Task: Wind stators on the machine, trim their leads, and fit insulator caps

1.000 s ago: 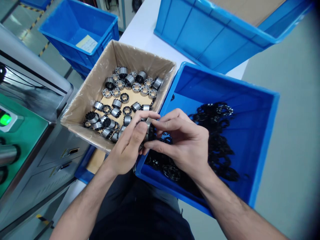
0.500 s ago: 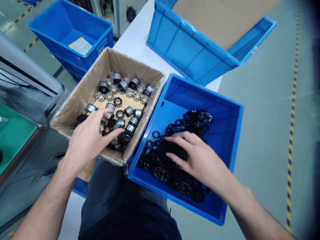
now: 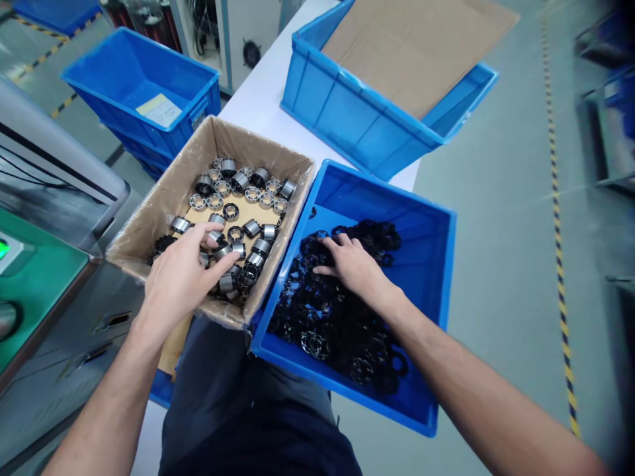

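Note:
My left hand [image 3: 181,268] hangs over the near part of a plastic-lined cardboard box [image 3: 258,139], thumb and fingers apart. Below and beside its fingertips lie short metal cylinders with black ends [image 3: 261,247], and I see none clearly gripped. Toward the far wall of the same box, silver slotted rings [image 3: 253,194] lie among more cylinders. In the blue bin to the right [image 3: 397,413], my right hand [image 3: 354,264] reaches into a heap of black slotted rings [image 3: 317,344]. Its fingers are spread and touch the heap; some fingertips are hidden among the dark parts.
Behind the bin, a second blue crate [image 3: 337,99] holds a cardboard sheet [image 3: 417,46] on a white table [image 3: 258,86]. At the far left stand stacked blue crates [image 3: 143,59] with a paper slip inside. A green-topped machine [image 3: 44,277] borders the left side.
My right hand has moved away from me across the black rings, toward the back of the heap. My left hand stays over the cardboard box. The whole view has shifted slightly.

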`<state>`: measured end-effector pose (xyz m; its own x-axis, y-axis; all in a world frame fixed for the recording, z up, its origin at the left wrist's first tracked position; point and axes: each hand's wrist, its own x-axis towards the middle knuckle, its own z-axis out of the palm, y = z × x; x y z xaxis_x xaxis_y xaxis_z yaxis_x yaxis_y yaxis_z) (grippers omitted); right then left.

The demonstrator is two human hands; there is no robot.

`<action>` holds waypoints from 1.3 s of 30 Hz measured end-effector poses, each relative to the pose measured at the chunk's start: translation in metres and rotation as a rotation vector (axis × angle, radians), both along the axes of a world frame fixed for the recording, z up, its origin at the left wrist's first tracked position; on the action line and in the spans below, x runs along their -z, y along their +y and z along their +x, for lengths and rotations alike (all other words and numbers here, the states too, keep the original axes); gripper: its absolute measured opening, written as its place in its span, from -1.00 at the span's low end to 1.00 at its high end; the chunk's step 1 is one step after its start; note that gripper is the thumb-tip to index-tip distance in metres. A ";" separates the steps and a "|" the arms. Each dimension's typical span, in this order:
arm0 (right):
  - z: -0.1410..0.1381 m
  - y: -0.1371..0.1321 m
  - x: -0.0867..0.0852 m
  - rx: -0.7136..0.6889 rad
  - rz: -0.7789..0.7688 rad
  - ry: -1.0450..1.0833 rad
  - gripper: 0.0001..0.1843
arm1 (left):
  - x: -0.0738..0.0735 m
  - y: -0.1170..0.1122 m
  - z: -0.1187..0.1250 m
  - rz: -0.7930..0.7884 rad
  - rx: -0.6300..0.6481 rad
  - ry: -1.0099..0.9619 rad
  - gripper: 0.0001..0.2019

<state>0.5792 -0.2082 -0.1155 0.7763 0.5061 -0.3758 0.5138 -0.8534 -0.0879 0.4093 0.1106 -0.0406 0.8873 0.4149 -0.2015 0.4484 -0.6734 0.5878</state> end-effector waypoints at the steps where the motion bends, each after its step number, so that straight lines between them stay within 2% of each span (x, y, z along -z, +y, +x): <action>1: 0.008 0.005 0.000 -0.007 0.021 0.009 -0.25 | 0.000 0.001 0.000 -0.026 -0.020 -0.025 -0.38; 5: 0.034 0.019 -0.002 0.014 0.123 0.025 -0.45 | -0.003 0.009 -0.003 -0.224 -0.113 -0.216 -0.39; 8: 0.041 0.021 -0.005 0.052 0.224 0.024 -0.57 | -0.007 0.006 -0.002 -0.528 -0.191 -0.333 -0.48; 12: 0.036 0.014 -0.009 0.114 0.354 0.055 -0.61 | -0.012 -0.020 0.009 -1.009 -0.310 -0.386 -0.57; 14: 0.031 0.009 -0.012 0.154 0.404 0.081 -0.62 | -0.010 -0.038 0.017 -1.185 -0.295 -0.347 -0.53; 16: 0.027 0.005 -0.016 0.195 0.451 0.101 -0.57 | -0.007 -0.053 0.023 -1.285 -0.241 -0.291 -0.45; 20: 0.021 -0.003 -0.021 0.252 0.533 0.154 -0.58 | 0.002 -0.068 0.022 -1.256 -0.178 -0.224 -0.32; 27: 0.019 -0.010 -0.023 0.392 0.612 0.207 -0.59 | 0.004 -0.064 0.016 -1.161 -0.177 -0.243 -0.23; 31: 0.013 -0.005 -0.038 0.428 0.689 0.217 -0.43 | 0.007 -0.066 0.015 -1.169 -0.146 -0.291 -0.25; 33: 0.001 0.004 -0.053 0.393 0.827 0.313 -0.38 | 0.009 -0.069 0.014 -1.164 -0.102 -0.321 -0.32; 36: -0.029 0.027 -0.078 0.263 1.140 0.523 -0.45 | 0.007 -0.073 0.012 -1.198 -0.043 -0.331 -0.39; 39: -0.058 0.054 -0.092 0.135 1.297 0.447 -0.67 | 0.003 -0.076 0.010 -1.230 -0.057 -0.392 -0.29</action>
<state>0.5209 -0.1539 -0.0237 0.7864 0.6132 0.0746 0.1519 -0.0749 -0.9856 0.4198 0.0351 -0.0437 0.9610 0.1826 -0.2077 0.1163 0.4146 0.9026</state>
